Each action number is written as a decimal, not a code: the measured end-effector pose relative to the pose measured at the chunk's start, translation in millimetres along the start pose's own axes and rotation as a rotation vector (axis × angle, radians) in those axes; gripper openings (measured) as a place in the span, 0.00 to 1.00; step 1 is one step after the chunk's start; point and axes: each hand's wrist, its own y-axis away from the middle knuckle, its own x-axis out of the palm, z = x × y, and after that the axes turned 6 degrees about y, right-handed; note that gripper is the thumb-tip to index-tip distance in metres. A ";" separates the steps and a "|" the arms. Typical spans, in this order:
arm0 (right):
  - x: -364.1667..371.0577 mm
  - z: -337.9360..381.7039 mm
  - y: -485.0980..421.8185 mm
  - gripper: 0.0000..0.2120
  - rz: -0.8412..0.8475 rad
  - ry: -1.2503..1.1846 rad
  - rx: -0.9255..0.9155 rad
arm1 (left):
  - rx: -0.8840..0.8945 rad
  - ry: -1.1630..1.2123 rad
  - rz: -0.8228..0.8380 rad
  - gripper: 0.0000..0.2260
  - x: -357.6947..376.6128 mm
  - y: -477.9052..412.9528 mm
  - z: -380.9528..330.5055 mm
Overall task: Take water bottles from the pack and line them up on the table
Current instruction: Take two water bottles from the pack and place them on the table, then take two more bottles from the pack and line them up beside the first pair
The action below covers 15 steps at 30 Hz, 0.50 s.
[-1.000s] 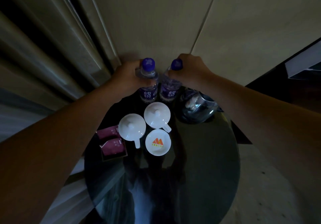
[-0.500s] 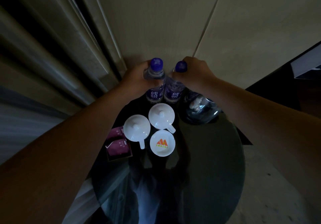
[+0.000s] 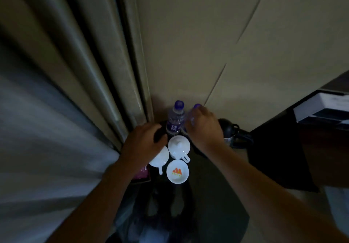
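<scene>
Two clear water bottles with purple caps and purple labels stand side by side at the far edge of the dark round table, against the wall. The left bottle stands free and upright. My left hand is off it, lower and nearer to me, over a white lidded cup, fingers loosely curled with nothing in them. My right hand covers most of the right bottle, whose cap shows above the fingers. Motion blur hides whether those fingers grip it.
Two white lidded cups and a white dish with an orange logo sit just in front of the bottles. Pink sachets lie at the left, a black kettle at the right. Curtains hang left; a dark cabinet with a white box stands right.
My left hand has let go of the left bottle and dropped back toward me. My right hand has slid lower on the right bottle. The camera has tilted up.
</scene>
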 end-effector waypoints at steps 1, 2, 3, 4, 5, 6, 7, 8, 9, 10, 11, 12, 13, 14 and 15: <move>-2.1 8.1 12.1 0.10 0.012 0.026 -0.015 | -0.008 -0.055 0.006 0.19 -5.0 12.8 -5.5; -3.6 16.6 25.3 0.11 0.036 0.025 -0.020 | -0.007 -0.094 0.015 0.21 -9.5 25.5 -10.2; -4.3 25.3 39.5 0.13 0.068 0.016 -0.017 | -0.002 -0.125 0.026 0.24 -13.7 38.5 -15.3; -4.7 34.3 56.0 0.14 0.094 0.014 -0.013 | -0.002 -0.151 0.040 0.27 -18.6 53.0 -21.0; -4.1 42.7 73.7 0.17 0.116 0.024 -0.009 | -0.005 -0.186 0.051 0.29 -23.4 68.4 -25.0; -3.0 50.1 91.7 0.19 0.137 0.040 -0.008 | -0.010 -0.227 0.051 0.29 -28.0 85.2 -27.4; -2.6 56.8 111.2 0.21 0.162 0.053 -0.010 | -0.024 -0.264 0.042 0.28 -32.1 104.1 -29.3; -3.2 63.0 131.1 0.22 0.188 0.056 -0.014 | -0.049 -0.296 0.033 0.28 -35.7 125.4 -30.6; -4.7 68.5 150.6 0.22 0.207 0.048 -0.025 | -0.083 -0.319 0.023 0.28 -39.6 148.5 -31.3; -6.7 73.8 169.9 0.21 0.218 0.031 -0.046 | -0.123 -0.338 0.009 0.28 -43.4 174.5 -31.6; -8.1 78.9 189.0 0.20 0.225 0.004 -0.068 | -0.167 -0.350 0.003 0.28 -47.5 201.3 -31.4; -7.8 83.0 208.5 0.19 0.233 -0.019 -0.083 | -0.214 -0.355 0.008 0.28 -50.9 229.3 -30.4; -4.8 86.4 228.5 0.19 0.241 -0.035 -0.092 | -0.261 -0.350 0.007 0.29 -53.0 258.8 -28.6; 1.6 88.8 248.6 0.19 0.255 -0.047 -0.093 | -0.303 -0.342 -0.003 0.29 -53.6 288.8 -27.2; 10.3 91.1 270.4 0.20 0.286 -0.067 -0.088 | -0.346 -0.334 -0.012 0.29 -52.9 320.5 -26.0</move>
